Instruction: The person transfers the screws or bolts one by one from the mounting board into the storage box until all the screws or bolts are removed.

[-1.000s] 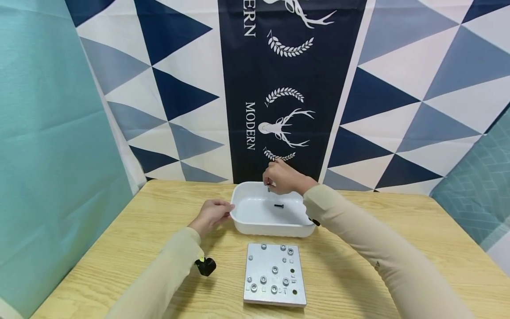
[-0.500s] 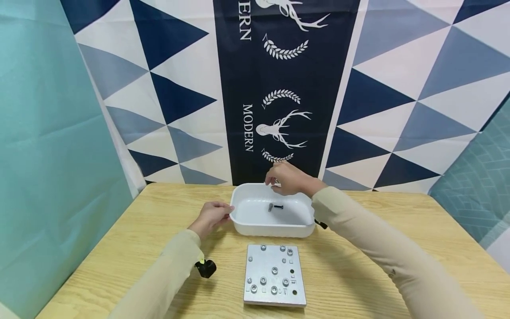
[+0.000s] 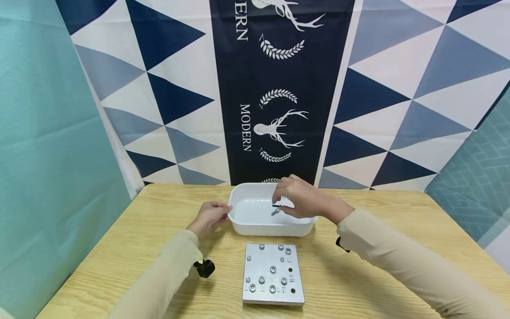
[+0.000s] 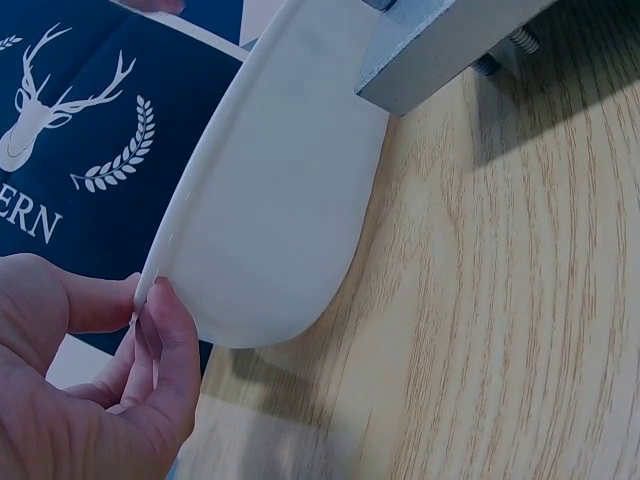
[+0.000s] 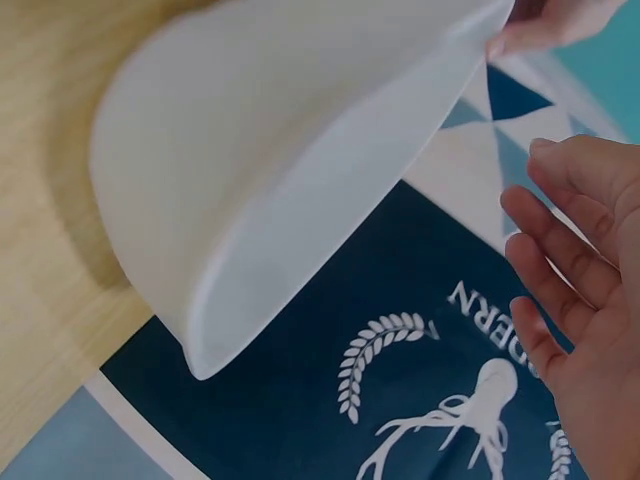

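Observation:
My left hand [image 3: 212, 215] pinches the left rim of a white plastic tray [image 3: 255, 229] between thumb and fingers. The left wrist view shows this grip on the tray's edge [image 4: 205, 165] closely. Inside the tray lie a silver bolt [image 3: 275, 212] and a small black bolt [image 3: 276, 205], side by side. Over the tray's right part hovers my right hand [image 3: 299, 197], its thumb and fingers apart and close to both bolts. In the right wrist view the fingers of that hand [image 5: 590, 270] are loosely bent and hold nothing.
In front of the tray, a silver metal plate [image 3: 263, 259] stands on the wooden table [image 3: 179, 283], with several socket-head bolts set in it and two open holes at its right. Bolt ends stick out beneath it in the left wrist view. A patterned cloth [image 3: 187, 66] hangs behind.
The silver bolt has dropped from my right hand into the tray, beside the black one. My right hand has since come lower and nearer. The left hand keeps its hold on the rim.

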A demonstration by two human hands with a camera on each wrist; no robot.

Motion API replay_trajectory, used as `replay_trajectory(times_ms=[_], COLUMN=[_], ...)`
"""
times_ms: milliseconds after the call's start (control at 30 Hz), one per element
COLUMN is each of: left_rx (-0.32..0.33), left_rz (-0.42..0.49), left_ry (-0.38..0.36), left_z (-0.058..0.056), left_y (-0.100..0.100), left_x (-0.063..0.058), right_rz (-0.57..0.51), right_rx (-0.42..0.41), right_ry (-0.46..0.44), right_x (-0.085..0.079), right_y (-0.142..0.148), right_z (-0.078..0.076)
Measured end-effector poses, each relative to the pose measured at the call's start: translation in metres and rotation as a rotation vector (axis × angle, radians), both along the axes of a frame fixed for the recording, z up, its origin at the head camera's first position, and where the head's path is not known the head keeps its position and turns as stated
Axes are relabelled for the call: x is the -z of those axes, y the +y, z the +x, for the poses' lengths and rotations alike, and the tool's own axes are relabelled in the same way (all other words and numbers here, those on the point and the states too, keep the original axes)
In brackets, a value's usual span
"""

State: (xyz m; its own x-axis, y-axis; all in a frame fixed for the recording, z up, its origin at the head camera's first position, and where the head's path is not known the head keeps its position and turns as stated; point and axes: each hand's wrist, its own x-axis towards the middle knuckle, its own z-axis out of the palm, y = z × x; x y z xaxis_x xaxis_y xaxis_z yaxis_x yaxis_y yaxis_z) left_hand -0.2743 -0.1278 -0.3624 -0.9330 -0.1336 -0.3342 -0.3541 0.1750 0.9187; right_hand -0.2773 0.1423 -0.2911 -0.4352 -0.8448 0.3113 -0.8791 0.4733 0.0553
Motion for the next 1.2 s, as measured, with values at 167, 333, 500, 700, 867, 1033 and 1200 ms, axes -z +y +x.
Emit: replay_trajectory(times_ms=[167,333,500,700,867,1033,1200], left_rx=[0.012,0.016,0.015,0.016,0.02,0.022,0.02], left_rz=[0.011,0.011,0.011,0.016,0.011,0.006,0.003], left_ry=[0.001,-0.01,-0.009,-0.01,-0.008,-0.006,-0.009], left_z=[0.0,-0.001,-0.001,-0.001,0.0,-0.001,-0.001], left_y=[0.0,0.001,0.0,-0.001,0.0,-0.001,0.0], left_x=[0.001,0.001,0.0,-0.002,-0.002,-0.003,-0.001], right_rz=[0.009,0.026,0.037,0.032,0.039,0.043,0.052], right_rx=[-0.036,-0.092,-0.137,-0.167,-0.155,-0.139,-0.14], right_ry=[0.035,0.071,0.085,0.086,0.074,0.066,0.087], right_x=[0.007,0.014,0.017,0.024,0.032,0.04,0.049], right_y=[0.005,0.007,0.006,0.006,0.008,0.011,0.015], right_z=[0.024,0.046,0.063,0.075,0.08,0.078,0.074])
